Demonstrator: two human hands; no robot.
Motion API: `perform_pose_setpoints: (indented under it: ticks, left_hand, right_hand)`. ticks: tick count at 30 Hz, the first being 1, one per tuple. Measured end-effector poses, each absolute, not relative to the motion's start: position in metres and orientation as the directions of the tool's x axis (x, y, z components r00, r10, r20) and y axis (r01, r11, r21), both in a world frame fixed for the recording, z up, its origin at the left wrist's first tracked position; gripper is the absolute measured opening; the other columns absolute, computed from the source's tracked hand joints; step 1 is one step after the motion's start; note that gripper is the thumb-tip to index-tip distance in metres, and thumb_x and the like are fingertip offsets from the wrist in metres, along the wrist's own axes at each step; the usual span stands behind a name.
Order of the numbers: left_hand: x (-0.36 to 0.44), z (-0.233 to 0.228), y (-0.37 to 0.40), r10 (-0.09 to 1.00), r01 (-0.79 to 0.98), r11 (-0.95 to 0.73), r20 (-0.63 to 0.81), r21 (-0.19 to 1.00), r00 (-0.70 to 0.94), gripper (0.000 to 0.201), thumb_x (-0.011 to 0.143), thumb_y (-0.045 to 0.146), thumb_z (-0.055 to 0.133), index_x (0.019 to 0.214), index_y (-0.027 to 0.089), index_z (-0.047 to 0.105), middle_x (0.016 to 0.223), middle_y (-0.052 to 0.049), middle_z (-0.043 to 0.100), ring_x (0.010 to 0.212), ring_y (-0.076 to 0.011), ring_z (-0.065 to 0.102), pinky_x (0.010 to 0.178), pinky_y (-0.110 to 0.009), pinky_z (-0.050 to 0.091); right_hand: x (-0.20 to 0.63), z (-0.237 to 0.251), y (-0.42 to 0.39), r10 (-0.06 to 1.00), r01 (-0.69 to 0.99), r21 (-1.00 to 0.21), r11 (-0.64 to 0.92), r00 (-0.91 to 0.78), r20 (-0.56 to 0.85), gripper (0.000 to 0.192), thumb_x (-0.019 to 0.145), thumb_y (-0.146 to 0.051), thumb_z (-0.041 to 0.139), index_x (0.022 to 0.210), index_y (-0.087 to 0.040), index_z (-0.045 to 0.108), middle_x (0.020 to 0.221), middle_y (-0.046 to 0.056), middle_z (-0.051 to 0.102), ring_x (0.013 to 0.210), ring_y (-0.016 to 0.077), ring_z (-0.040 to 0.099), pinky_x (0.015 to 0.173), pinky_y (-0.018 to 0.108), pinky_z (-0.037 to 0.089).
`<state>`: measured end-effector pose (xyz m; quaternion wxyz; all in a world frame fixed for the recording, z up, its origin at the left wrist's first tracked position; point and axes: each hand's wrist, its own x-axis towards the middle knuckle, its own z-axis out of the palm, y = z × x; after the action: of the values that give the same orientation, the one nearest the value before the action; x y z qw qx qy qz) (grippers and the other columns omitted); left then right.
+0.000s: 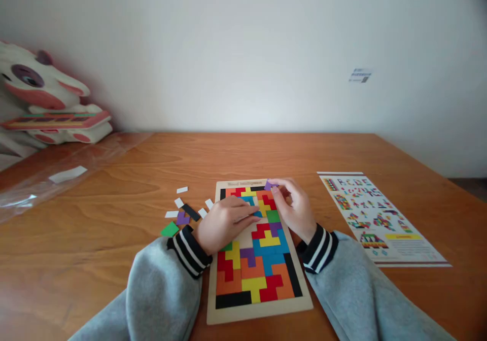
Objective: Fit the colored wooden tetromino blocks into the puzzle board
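"So, from the head camera, what lies in front of you?"

"A puzzle board [262,309] lies flat on the wooden surface [95,260], between your forearms, its long sides running away from you. That central spot probably lets both hands reach it comfortably. Coloured blocks [253,270] cover much of it, with a bare patch [245,238] near the middle."

"And how are your hands placed?"

"Apart. Your right hand [296,206] pinches a purple piece [268,184] between thumb and fingertips, over the board's far right corner; such an edge grip likely makes turning easy. Your left hand [220,222] reaches across the left side, fingers straight and close together, perhaps steadying the blocks. Whether it holds anything, I cannot tell."

"What sits around the board?"

"Just left, near your left hand and seemingly within easy reach, are a green piece [169,229], a black piece [190,212], another purple one [183,219] and several white pieces [182,189]. Well to your right, a printed sheet [380,219] lies flat, apparently turned for you to read, clear of your arm. Far left stands a cow-shaped toy keyboard [57,123]."
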<state>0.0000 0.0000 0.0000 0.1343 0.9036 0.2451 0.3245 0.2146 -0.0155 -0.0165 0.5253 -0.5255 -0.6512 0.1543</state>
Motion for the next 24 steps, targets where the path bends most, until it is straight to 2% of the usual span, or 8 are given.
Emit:
perform_pose_setpoints:
  ticks: [7,12,17,20,24]
  left_hand:
    - [-0.003,-0.009,-0.007,0.506,0.361,-0.861,0.518,0.360,0.690,0.022,0.098,0.028,0.058,0.111,0.019,0.073,0.091,-0.006,0.073,0.082,-0.0170,0.063,0.075,-0.030,0.056]
    - [0.002,-0.010,-0.012,0.478,0.347,-0.877,0.517,0.333,0.710,0.023,0.098,0.026,0.056,0.113,0.018,0.072,0.091,-0.006,0.071,0.083,-0.0169,0.062,0.076,-0.030,0.055]
    - [0.009,-0.010,-0.012,0.497,0.414,-0.868,0.487,0.275,0.718,0.023,0.100,0.027,0.053,0.111,0.021,0.072,0.090,-0.006,0.067,0.082,-0.0171,0.059,0.074,-0.030,0.054]
    - [0.010,-0.009,-0.014,0.505,0.443,-0.863,0.441,0.242,0.742,0.025,0.099,0.034,0.053,0.109,0.021,0.072,0.097,-0.007,0.065,0.089,-0.0194,0.058,0.081,-0.034,0.053]
    - [0.007,-0.004,-0.020,0.527,0.503,-0.848,0.376,0.169,0.762,0.037,0.098,0.046,0.050,0.118,0.021,0.068,0.116,-0.011,0.063,0.104,-0.0263,0.055,0.091,-0.043,0.050]
  right_hand:
    - [0.216,-0.017,-0.019,0.862,0.503,-0.782,0.367,0.132,0.489,0.019,0.096,-0.031,0.054,0.107,-0.022,0.066,0.099,0.007,0.071,0.076,0.0179,0.063,0.066,0.033,0.053]
    - [0.217,-0.017,-0.019,0.876,0.504,-0.777,0.376,0.080,0.476,0.020,0.098,-0.032,0.052,0.105,-0.023,0.068,0.100,0.007,0.072,0.083,0.0199,0.066,0.070,0.033,0.054]
    - [0.216,-0.015,-0.019,0.880,0.517,-0.766,0.382,0.048,0.472,0.020,0.098,-0.030,0.052,0.105,-0.023,0.070,0.101,0.007,0.072,0.088,0.0208,0.067,0.071,0.033,0.054]
    - [0.216,-0.015,-0.019,0.875,0.520,-0.759,0.393,0.044,0.483,0.020,0.098,-0.030,0.053,0.105,-0.023,0.070,0.099,0.007,0.072,0.085,0.0202,0.067,0.069,0.033,0.053]
    - [0.218,-0.016,-0.020,0.874,0.532,-0.750,0.393,0.036,0.484,0.020,0.098,-0.031,0.053,0.105,-0.023,0.070,0.098,0.007,0.071,0.082,0.0194,0.066,0.069,0.033,0.053]
